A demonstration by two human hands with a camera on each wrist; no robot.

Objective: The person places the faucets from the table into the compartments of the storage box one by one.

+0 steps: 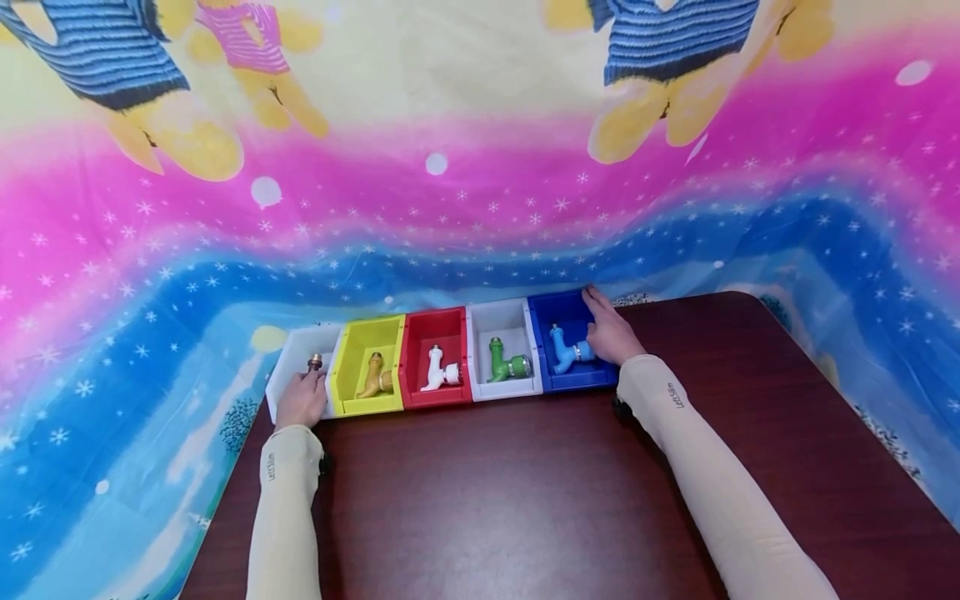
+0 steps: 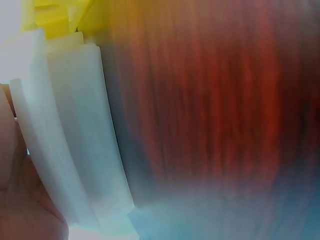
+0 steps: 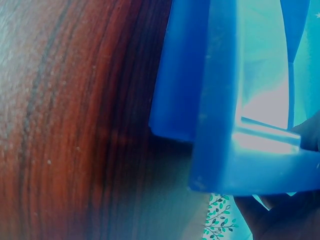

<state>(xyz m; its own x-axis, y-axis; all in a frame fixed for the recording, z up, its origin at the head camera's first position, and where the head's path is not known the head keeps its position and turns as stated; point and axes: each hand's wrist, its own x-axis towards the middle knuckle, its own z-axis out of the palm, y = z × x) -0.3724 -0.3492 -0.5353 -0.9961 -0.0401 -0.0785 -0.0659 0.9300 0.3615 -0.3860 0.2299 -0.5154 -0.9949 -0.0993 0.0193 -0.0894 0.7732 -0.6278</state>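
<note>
My left hand (image 1: 302, 400) reaches into the white bin (image 1: 288, 358) at the row's left end and grips a brown tap (image 1: 314, 363); only the threaded end shows past the fingers. In the left wrist view, the white bin wall (image 2: 85, 135) stands beside part of that hand. My right hand (image 1: 611, 329) grips the right wall of the blue bin (image 1: 562, 304), fingers at its back corner. Inside that bin lies a light blue tap (image 1: 567, 352), close to the hand. The blue wall (image 3: 215, 125) fills much of the right wrist view, with fingers partly hidden behind it.
Between them stand a yellow bin (image 1: 371, 333) with a tan tap (image 1: 372, 379), a red bin (image 1: 437, 325) with a white tap (image 1: 437, 371), and a grey-white bin (image 1: 501, 317) with a green tap (image 1: 504, 364). A dark wooden table (image 1: 480, 500) bears the row; a printed curtain (image 1: 450, 208) hangs behind.
</note>
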